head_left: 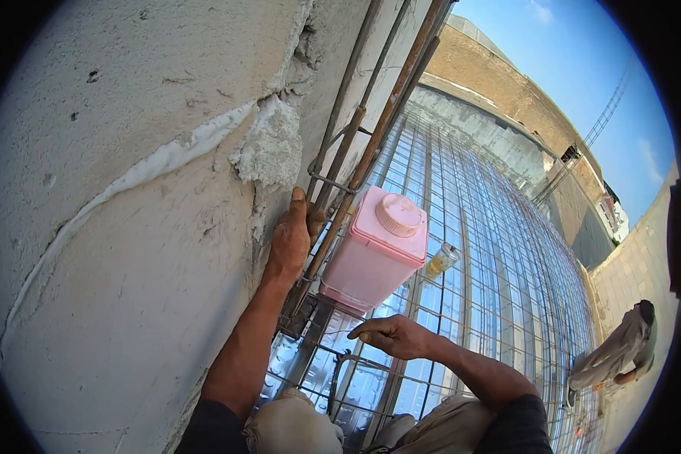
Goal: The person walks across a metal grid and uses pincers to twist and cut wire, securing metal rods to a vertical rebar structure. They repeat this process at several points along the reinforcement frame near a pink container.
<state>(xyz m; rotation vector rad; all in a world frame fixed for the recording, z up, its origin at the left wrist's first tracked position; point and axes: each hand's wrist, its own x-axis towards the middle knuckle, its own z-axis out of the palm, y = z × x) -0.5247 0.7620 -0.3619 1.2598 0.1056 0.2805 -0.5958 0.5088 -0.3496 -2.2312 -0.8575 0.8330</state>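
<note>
My left hand (293, 236) is closed around the upright steel bars (340, 163) beside the plastered wall (144, 250). Wire ties cross those bars just above it. Lower down, my right hand (392, 336) pinches a thin wire (339, 331) whose end points left, over the rebar grid. Between and beyond both hands stands a pink plastic container (378, 253) with a round lid. A small clear bottle (443, 259) with yellowish contents is to its right.
A rebar mesh (499, 250) over shiny metal sheeting stretches into the distance. Another person (617, 352) bends over at the far right. Low walls (499, 144) edge the area. My knees are at the bottom.
</note>
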